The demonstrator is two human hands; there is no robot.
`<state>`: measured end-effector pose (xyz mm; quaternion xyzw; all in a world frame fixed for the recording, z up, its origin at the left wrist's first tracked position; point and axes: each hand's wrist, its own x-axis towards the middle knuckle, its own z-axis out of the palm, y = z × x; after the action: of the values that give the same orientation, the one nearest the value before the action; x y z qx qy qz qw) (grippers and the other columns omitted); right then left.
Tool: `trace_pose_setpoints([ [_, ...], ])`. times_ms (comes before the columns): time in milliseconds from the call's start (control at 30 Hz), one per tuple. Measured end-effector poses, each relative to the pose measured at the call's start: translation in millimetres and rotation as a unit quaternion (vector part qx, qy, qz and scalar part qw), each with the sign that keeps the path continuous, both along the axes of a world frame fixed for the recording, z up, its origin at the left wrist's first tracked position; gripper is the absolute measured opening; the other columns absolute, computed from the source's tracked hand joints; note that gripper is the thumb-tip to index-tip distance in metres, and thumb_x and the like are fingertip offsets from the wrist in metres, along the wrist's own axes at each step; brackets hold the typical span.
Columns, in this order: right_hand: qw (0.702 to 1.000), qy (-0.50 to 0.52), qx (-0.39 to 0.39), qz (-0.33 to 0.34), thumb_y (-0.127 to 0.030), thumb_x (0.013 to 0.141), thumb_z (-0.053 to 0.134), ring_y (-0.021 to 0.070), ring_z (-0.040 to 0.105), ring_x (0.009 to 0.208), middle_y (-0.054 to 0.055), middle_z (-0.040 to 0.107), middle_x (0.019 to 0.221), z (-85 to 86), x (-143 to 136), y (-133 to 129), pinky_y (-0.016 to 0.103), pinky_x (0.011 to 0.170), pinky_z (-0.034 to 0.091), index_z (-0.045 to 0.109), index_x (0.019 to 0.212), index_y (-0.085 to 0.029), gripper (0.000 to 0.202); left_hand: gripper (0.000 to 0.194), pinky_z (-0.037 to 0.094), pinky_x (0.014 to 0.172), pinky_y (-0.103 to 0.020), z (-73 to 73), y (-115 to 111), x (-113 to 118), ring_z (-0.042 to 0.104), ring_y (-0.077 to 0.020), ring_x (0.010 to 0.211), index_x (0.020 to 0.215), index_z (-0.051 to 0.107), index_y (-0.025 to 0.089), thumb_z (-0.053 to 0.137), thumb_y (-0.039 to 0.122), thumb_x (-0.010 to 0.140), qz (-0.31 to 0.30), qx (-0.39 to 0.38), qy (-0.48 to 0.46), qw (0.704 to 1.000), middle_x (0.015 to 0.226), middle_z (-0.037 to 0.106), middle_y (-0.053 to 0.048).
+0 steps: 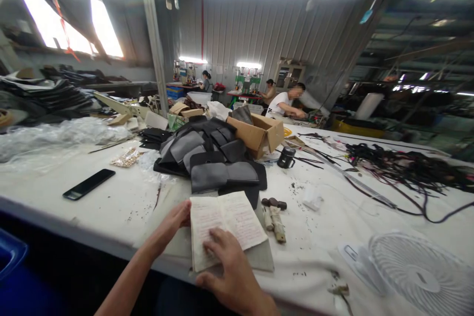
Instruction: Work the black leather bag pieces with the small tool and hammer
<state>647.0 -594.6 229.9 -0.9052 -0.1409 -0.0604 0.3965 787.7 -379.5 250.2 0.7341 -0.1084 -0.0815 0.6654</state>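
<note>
Notebook (242,217) before dark pile (210,150), beside hammer (277,221)

- bare left forearm (137,271) is slanting up and inward from the bottom of the view
- bare left hand (180,215) is angling edge-on, its fingers bunching close together, can't really tell how tightly they're curling
- bare right hand (230,264) is sitting lower and nearer, back facing up, kinda relaxed
- its fingers (221,238) are bending slightly, blurring a bit
- right thumb (207,280) is sticking out leftward, well apart from them
</note>
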Motion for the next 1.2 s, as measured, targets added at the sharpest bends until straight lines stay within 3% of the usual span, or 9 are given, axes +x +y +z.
trace_pose_setpoints([
  [100, 1.0, 0.0, 0.025, 0.01, -0.049, 0.097, 0.083, 0.0377, 0.054, 0.152, 0.011, 0.06, 0.163, -7.4, 4, -10, 0.059, 0.131, 0.042, 0.072, 0.142, -0.031, 0.05, 0.078, 0.064, 0.085, -0.041, -4.1, 10, 3, 0.08, -0.0325, 0.098, 0.137, 0.061, 0.007, 0.084, 0.058, 0.084, -0.007, 0.022, 0.033, 0.999, 0.101, 0.084, -0.012],
  [200, 0.995, -0.066, 0.01, -0.067, -0.041, 0.108, 0.064, 0.0334, 0.057, 0.15, 0.013, 0.062, 0.16, -13.1, 15, -32, 0.055, 0.128, 0.046, 0.069, 0.145, -0.025, 0.04, 0.074, 0.06, 0.066, -0.033, -14.6, 14, 11, 0.078, -0.0291, 0.084, 0.133, 0.062, 0.011, 0.088, 0.049, 0.076, 0.055, 0.061, 0.048, 0.995, 0.089, 0.081, -0.009],
  [300, 0.967, -0.096, -0.084, -0.222, -0.05, 0.101, 0.071, 0.0439, 0.053, 0.15, 0.024, 0.058, 0.161, -26.5, 21, -50, 0.064, 0.127, 0.043, 0.058, 0.157, -0.013, 0.069, 0.07, 0.055, 0.058, -0.03, -28.9, 11, 21, 0.076, -0.0268, 0.079, 0.132, 0.063, 0.013, 0.085, 0.05, 0.076, 0.08, 0.075, 0.053, 0.993, 0.089, 0.079, -0.008],
  [400, 0.943, -0.065, -0.166, -0.282, -0.061, 0.095, 0.074, 0.0522, 0.048, 0.153, 0.033, 0.051, 0.164, -43.1, 19, -55, 0.071, 0.128, 0.037, 0.047, 0.163, 0.0, 0.095, 0.065, 0.058, 0.068, -0.033, -43.8, 8, 28, 0.076, -0.0253, 0.08, 0.127, 0.067, 0.015, 0.087, 0.047, 0.074, 0.072, 0.071, 0.024, 0.995, 0.09, 0.079, -0.006],
  [533, 0.946, -0.061, -0.186, -0.26, -0.058, 0.103, 0.065, 0.0495, 0.046, 0.156, 0.031, 0.054, 0.163, -49.1, 13, -48, 0.068, 0.132, 0.03, 0.051, 0.161, 0.001, 0.084, 0.053, 0.059, 0.076, -0.034, -56.9, 8, 27, 0.076, -0.0247, 0.084, 0.122, 0.071, 0.017, 0.085, 0.044, 0.078, 0.078, 0.067, -0.021, 0.994, 0.089, 0.078, -0.005],
  [667, 0.972, -0.076, -0.127, -0.18, -0.037, 0.105, 0.065, 0.0414, 0.04, 0.162, 0.013, 0.058, 0.165, -34.1, 15, -35, 0.071, 0.135, 0.025, 0.056, 0.162, -0.023, 0.06, 0.051, 0.057, 0.071, -0.033, -58.3, 10, 20, 0.073, -0.0222, 0.077, 0.121, 0.074, 0.017, 0.084, 0.046, 0.08, 0.103, 0.084, -0.051, 0.99, 0.085, 0.075, -0.003],
  [867, 0.997, -0.075, 0.005, -0.024, -0.009, 0.082, 0.086, 0.0385, 0.02, 0.171, 0.007, 0.003, 0.188, -12.7, 7, -2, 0.063, 0.135, 0.036, 0.02, 0.178, -0.038, 0.12, 0.05, 0.057, 0.071, -0.033, -56.5, 12, 17, 0.072, -0.0232, 0.077, 0.119, 0.075, 0.017, 0.083, 0.049, 0.082, 0.111, 0.091, -0.06, 0.988, 0.085, 0.076, -0.003],
  [1033, 0.999, -0.043, 0.011, -0.016, -0.008, 0.067, 0.1, 0.0419, 0.035, 0.165, 0.012, 0.03, 0.182, -24.2, 5, -9, 0.072, 0.136, 0.025, -0.006, 0.178, -0.04, 0.157, 0.05, 0.057, 0.07, -0.033, -55.3, 14, 17, 0.073, -0.0243, 0.077, 0.117, 0.076, 0.018, 0.084, 0.051, 0.081, 0.119, 0.105, -0.067, 0.985, 0.083, 0.077, -0.003],
  [1200, 0.994, 0.008, 0.099, -0.042, -0.011, 0.082, 0.083, 0.0358, 0.055, 0.153, 0.01, 0.042, 0.177, -31.9, 14, -48, 0.064, 0.128, 0.045, 0.002, 0.178, -0.044, 0.13, 0.051, 0.051, 0.062, -0.031, -46.1, 14, 14, 0.07, -0.0218, 0.067, 0.114, 0.076, 0.018, 0.075, 0.063, 0.09, 0.118, 0.093, -0.053, 0.987, 0.076, 0.075, -0.002],
])
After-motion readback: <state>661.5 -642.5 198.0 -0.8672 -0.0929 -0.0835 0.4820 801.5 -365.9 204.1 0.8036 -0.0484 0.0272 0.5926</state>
